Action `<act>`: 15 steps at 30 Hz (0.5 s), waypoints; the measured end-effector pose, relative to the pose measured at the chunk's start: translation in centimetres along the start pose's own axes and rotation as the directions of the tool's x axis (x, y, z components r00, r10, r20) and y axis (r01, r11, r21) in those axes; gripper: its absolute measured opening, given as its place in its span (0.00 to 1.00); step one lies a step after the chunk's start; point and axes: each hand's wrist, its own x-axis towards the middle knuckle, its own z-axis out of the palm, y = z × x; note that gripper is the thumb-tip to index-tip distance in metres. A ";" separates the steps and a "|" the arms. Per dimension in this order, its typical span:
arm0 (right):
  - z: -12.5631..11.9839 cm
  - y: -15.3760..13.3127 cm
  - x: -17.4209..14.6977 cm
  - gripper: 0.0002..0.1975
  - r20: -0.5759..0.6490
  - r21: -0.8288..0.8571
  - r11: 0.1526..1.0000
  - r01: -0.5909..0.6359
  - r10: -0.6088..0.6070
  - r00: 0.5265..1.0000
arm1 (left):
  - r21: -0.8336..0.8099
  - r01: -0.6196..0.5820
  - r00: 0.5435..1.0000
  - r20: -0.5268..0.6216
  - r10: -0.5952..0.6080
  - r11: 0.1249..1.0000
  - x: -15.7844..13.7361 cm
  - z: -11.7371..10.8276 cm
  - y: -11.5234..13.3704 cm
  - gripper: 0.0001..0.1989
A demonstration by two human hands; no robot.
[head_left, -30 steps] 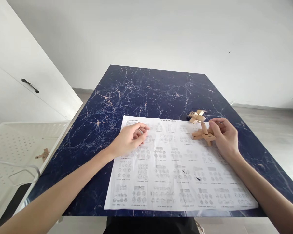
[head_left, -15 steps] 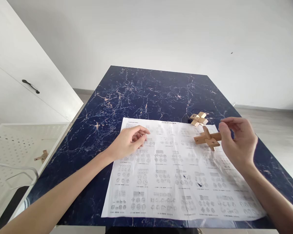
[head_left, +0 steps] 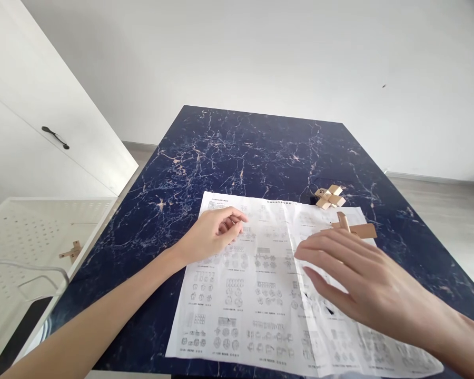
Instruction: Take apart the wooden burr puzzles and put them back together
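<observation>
A creased printed sheet [head_left: 256,305], covered in rows of small puzzle diagrams, lies near the front of the table. My left hand [head_left: 219,229] rests on its upper left part, fingers loosely curled in and nothing visible inside them. Over the sheet's right side, my right hand [head_left: 351,273] is held palm down, fingers stretched and thumb apart, holding nothing. Just beyond it lies a cross-shaped wooden puzzle [head_left: 363,230], partly hidden behind the fingers. Past that, at the sheet's top edge, sits a compact interlocked wooden puzzle [head_left: 329,198] with a letter on one piece.
The dark blue marbled table [head_left: 253,152] stretches away toward a white wall [head_left: 268,52]. At left, a white perforated rack [head_left: 23,231] holds another wooden cross puzzle [head_left: 71,251] and a pale cable [head_left: 31,266]. A white cabinet [head_left: 55,89] stands behind it.
My right hand has moved left and toward me, from beside the cross-shaped puzzle to over the sheet, its fingers straightening. My left hand stays in place.
</observation>
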 end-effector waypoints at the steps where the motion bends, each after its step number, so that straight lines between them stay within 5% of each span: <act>1: 0.5 -0.1 0.1 0.13 0.030 0.005 1.000 -0.005 0.005 1.000 | 0.005 0.003 1.000 -0.002 -0.003 1.000 0.0 0.0 0.0 0.13; 7: 4.5 -0.6 1.4 0.09 0.074 0.110 0.971 -0.211 0.203 0.976 | -0.009 -0.010 1.000 -0.010 0.010 1.000 0.1 0.1 0.0 0.12; 15: 7.8 0.9 4.8 0.06 0.110 0.342 0.775 -0.531 0.528 0.842 | -0.025 -0.036 0.999 -0.018 0.036 0.999 0.2 0.1 -0.3 0.11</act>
